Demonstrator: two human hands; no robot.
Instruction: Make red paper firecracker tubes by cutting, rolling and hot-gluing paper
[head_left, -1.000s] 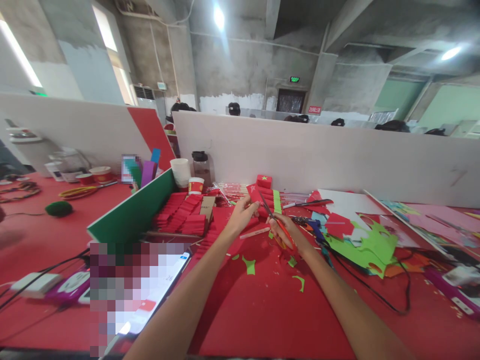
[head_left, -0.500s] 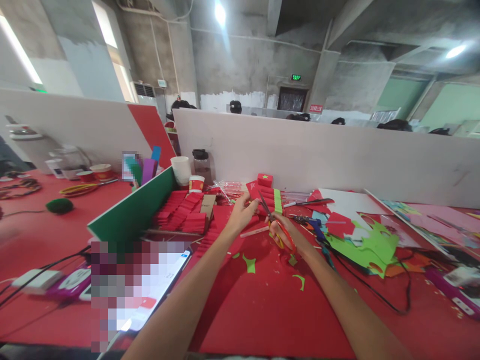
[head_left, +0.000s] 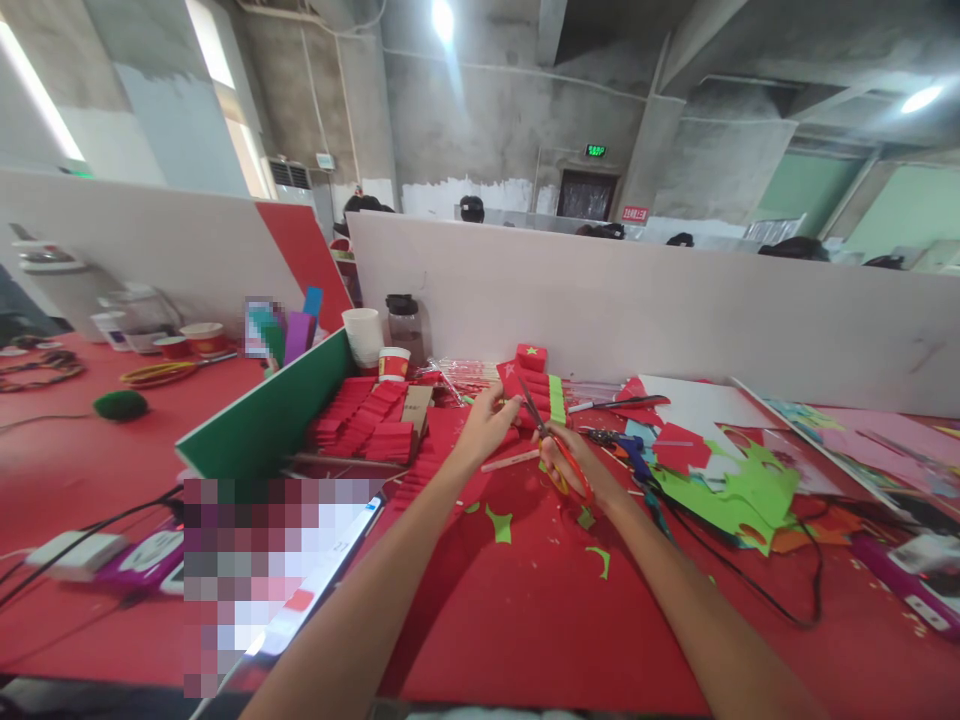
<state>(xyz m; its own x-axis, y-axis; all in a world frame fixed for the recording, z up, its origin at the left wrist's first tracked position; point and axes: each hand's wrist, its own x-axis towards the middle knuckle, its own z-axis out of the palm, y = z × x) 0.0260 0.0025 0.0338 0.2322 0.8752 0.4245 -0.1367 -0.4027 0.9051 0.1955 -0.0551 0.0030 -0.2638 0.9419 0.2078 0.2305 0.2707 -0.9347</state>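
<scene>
The left hand (head_left: 486,428) pinches a small, flat, red paper-like sheet (head_left: 509,378) with 1 pale star outline, above the table's middle. Next come the metal-bladed scissors with orange and yellow handles (head_left: 541,430), gripped in the right hand (head_left: 564,447), blades at the sheet, contact unclear. The star seems not yet cut free, while farther right a lime-green paper sheet (head_left: 720,492) has pieces cut out.

On the desk (head_left: 540,640), the phone (head_left: 330,560) lies left of the scissors (head_left: 534,410), the scraps (head_left: 750,485) right. Behind the scissors, the box (head_left: 531,357) sits before the partition (head_left: 645,300); farther left, the bottle (head_left: 405,328) stands behind the cup (head_left: 394,364).
</scene>
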